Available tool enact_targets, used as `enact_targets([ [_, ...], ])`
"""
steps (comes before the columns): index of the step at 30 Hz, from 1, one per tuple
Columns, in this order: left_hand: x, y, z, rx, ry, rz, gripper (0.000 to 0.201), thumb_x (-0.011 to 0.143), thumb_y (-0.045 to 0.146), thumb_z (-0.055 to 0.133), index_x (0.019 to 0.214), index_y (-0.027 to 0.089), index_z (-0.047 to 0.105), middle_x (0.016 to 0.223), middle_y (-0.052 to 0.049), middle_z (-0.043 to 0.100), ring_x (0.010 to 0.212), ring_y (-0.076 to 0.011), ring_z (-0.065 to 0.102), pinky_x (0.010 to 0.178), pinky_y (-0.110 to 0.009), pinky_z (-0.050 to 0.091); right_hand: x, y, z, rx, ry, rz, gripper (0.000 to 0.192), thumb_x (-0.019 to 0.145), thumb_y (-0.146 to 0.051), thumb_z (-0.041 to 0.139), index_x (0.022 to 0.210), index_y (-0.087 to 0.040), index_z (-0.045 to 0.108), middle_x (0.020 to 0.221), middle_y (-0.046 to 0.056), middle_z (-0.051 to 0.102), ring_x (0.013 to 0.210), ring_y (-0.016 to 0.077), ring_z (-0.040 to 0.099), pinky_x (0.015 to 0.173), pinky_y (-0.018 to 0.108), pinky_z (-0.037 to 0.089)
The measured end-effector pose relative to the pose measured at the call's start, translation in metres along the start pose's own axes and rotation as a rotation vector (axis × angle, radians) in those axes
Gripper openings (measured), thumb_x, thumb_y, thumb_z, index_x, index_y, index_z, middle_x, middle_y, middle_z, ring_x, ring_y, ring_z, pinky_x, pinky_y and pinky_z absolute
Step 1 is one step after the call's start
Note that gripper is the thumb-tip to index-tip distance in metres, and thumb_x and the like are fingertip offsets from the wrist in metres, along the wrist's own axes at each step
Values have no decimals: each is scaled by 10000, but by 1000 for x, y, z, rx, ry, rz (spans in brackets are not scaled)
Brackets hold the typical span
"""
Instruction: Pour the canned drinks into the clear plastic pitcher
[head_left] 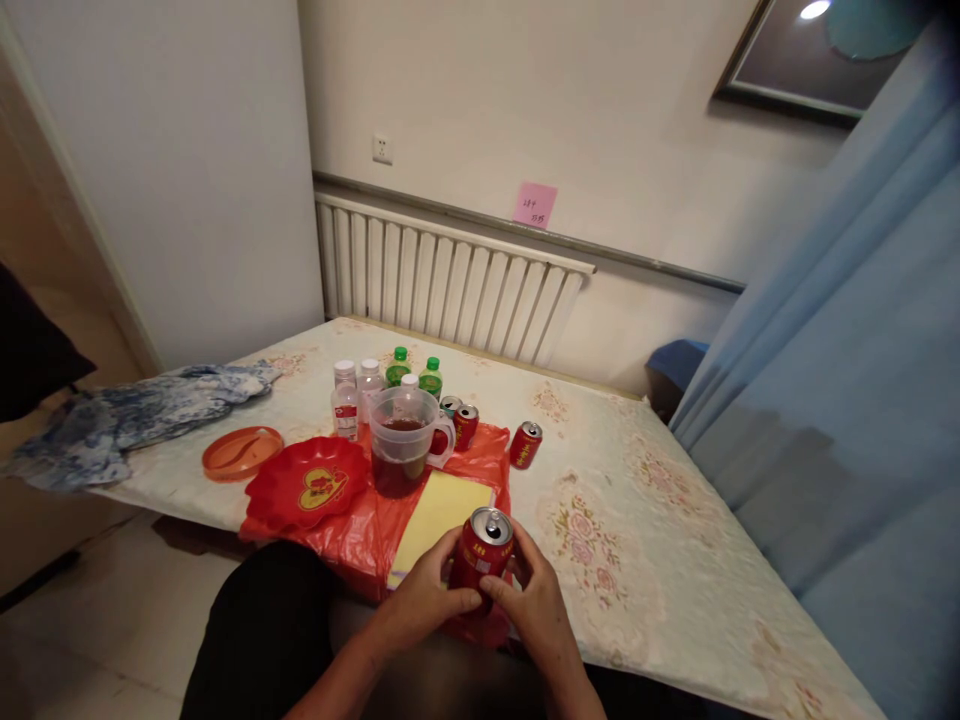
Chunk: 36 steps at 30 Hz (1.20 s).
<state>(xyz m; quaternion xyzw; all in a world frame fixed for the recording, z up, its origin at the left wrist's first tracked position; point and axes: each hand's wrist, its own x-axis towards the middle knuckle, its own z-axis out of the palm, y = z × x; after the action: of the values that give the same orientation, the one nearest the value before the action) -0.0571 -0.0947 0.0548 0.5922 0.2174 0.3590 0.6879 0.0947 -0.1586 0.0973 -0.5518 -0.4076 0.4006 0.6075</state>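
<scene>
Both hands grip one red can [481, 556] at the near edge of the surface, just over the person's lap. Left hand [424, 598] wraps the can's side, thumb across the front; right hand [531, 598] cups the other side, fingers curled round it. Neither hand is slack; both are closed on the can. Can stands roughly upright, top towards the camera, with a dark opening showing in the lid, so it looks already opened.

My reading: the step in hand is handling the opened can, steadied between two hands. A jug [405, 440] with dark liquid stands just beyond, on a red plastic sheet [352, 540]; if the can is to be emptied there, the move calls for a lift forward over the yellow pad [442, 510] and a slow tilt at the jug's rim.

Surface: not a worktop but a bed, a mattress [675, 520] with a pale floral cover. On it: red heart-marked dish [307, 485], orange lid [241, 452], a cluster of small bottles [375, 385] with white and green caps behind the jug, two cans [459, 418] beside it, one more can [526, 444] apart to the right. Blue patterned cloth [142, 415] lies at the far left edge.

Room: white radiator [450, 280] under a rail, pink note [535, 204] on the wall, wall socket [382, 149], blue curtain [847, 400] at right, framed picture [810, 50] above.
</scene>
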Motion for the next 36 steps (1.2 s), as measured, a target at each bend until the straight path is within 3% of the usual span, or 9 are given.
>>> enact_targets([
  [19, 3, -1, 1, 48, -39, -19, 807, 654, 175, 766, 1391, 201, 437, 1371, -95, 557, 1245, -303, 517, 1091, -429, 360, 5, 9, -9, -14, -91, 11, 733, 554, -69, 694, 1270, -207, 616, 1281, 64, 655, 1190, 300, 605, 1007, 417, 508],
  [26, 12, 3, 9, 72, -14, -64, 752, 625, 70, 703, 1334, 191, 487, 1308, -69, 605, 1218, -288, 534, 1073, -406, 374, 12, 14, -17, 21, -79, 54, 759, 538, -61, 666, 1283, -185, 594, 1274, 81, 660, 1190, 299, 606, 1016, 420, 504],
  [36, 25, 0, 18, 133, 51, -141, 725, 577, 47, 678, 1272, 187, 532, 1189, -46, 654, 1087, -265, 580, 1014, -385, 409, 29, 35, -33, 122, -167, 54, 728, 557, -95, 701, 1269, -200, 598, 1267, 82, 663, 1189, 306, 605, 1006, 428, 505],
])
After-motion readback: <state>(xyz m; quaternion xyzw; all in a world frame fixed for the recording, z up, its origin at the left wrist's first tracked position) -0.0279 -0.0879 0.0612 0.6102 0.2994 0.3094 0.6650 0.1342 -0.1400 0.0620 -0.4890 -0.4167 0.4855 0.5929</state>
